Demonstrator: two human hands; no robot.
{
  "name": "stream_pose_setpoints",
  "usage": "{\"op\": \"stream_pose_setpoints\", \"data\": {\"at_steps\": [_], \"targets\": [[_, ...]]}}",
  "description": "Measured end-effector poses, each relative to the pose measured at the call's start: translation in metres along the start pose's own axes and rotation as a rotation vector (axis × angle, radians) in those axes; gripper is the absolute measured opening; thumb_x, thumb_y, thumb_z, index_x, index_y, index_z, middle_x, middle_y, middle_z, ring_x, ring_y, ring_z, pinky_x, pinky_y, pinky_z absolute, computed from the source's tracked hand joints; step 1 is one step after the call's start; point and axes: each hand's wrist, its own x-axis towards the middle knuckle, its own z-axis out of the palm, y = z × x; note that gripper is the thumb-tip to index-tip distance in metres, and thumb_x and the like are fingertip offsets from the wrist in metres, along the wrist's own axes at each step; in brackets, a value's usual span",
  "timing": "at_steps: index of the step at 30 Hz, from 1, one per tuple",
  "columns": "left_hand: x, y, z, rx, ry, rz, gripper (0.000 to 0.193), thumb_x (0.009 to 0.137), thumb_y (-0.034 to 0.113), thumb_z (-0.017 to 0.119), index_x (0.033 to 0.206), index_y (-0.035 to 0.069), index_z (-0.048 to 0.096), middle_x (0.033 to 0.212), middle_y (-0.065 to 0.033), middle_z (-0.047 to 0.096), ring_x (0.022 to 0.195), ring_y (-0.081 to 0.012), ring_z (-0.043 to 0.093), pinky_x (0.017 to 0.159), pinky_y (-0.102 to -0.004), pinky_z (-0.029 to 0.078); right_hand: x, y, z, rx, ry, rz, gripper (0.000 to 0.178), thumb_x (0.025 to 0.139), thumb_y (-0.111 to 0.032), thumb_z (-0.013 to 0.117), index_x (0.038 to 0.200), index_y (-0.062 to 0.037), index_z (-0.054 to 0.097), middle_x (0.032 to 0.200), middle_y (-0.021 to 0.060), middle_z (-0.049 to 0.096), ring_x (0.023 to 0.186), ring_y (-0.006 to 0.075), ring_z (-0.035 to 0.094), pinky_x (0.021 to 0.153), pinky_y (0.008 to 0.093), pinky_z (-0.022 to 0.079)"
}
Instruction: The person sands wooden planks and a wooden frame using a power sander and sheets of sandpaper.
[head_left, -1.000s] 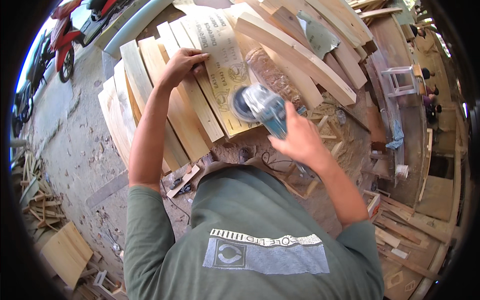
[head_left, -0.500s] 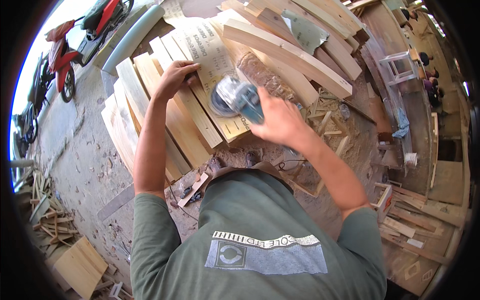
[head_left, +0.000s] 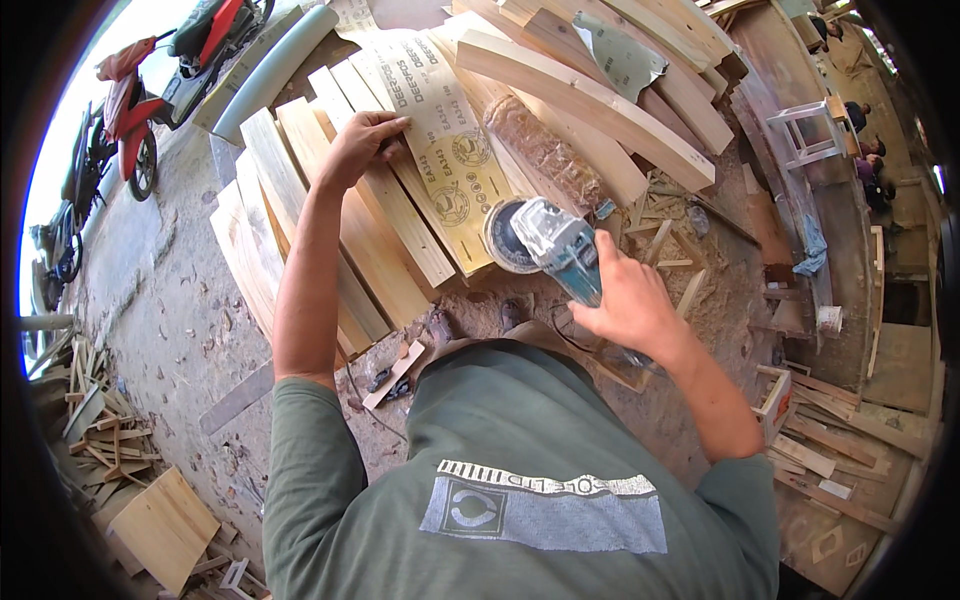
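A long yellowish sandpaper sheet (head_left: 432, 140) with dark print lies over several pale wooden planks (head_left: 388, 222). At its left edge, the fingers of my left hand (head_left: 362, 150) are closed on the paper. My right hand (head_left: 632, 302) grips an angle grinder (head_left: 572, 250) with a teal body and a silver head. The grinder's round disc (head_left: 512, 238) is beside the sheet's lower right corner; whether it touches the paper I cannot tell. A brown, wrapped-looking cylinder (head_left: 545, 150) lies on the wood just right of the sheet.
Thick timber beams (head_left: 590, 105) are stacked at the far right, with a loose piece of sandpaper (head_left: 618, 60) on them. Wood scraps (head_left: 665, 255) and shavings lie right of the planks. A red motorbike (head_left: 130, 115) stands far left. Offcuts (head_left: 110, 430) are heaped lower left.
My right hand has moved the grinder right and nearer to me, from over the sandpaper to its lower right corner, uncovering more print. My left hand stays at the sheet's edge.
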Motion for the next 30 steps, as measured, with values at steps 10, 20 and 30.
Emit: {"op": "stream_pose_setpoints", "data": {"at_steps": [10, 20, 30], "targets": [[0.003, -0.002, 0.0, -0.045, 0.038, -0.021, 0.029, 0.099, 0.021, 0.067, 0.114, -0.003, 0.072, 0.084, 0.0018, 0.069, 0.058, -0.0015, 0.05, 0.054, -0.0174, 0.04, 0.042, -0.038, 0.007, -0.02, 0.067, -0.192, 0.079, 0.074, -0.026, 0.078, 0.135, 0.0074, 0.041, 0.096, 0.0284, 0.07, 0.089, 0.0457, 0.071, 0.081, 0.0515, 0.059], [-0.004, 0.016, 0.018, 0.079, 0.193, -0.017, 0.028, 0.103, 0.023, 0.061, 0.089, 0.0, 0.07, 0.068, 0.0001, 0.064, 0.049, -0.0025, 0.047, 0.047, -0.0199, 0.037, 0.116, -0.065, -0.019, 0.013, 0.092, -0.162, 0.077, 0.075, -0.026, 0.073, 0.135, 0.0079, 0.039, 0.105, 0.0318, 0.069, 0.102, 0.0469, 0.068, 0.092, 0.0517, 0.055], [-0.005, 0.015, 0.017, 0.011, 0.177, -0.022, 0.026, 0.103, 0.024, 0.063, 0.102, 0.0, 0.072, 0.064, 0.0048, 0.058, 0.049, -0.001, 0.045, 0.046, -0.0196, 0.035, 0.041, -0.018, -0.01, -0.028, 0.052, -0.08, 0.077, 0.075, -0.023, 0.075, 0.134, 0.0093, 0.038, 0.1, 0.0313, 0.069, 0.097, 0.0469, 0.069, 0.088, 0.052, 0.056]]}}
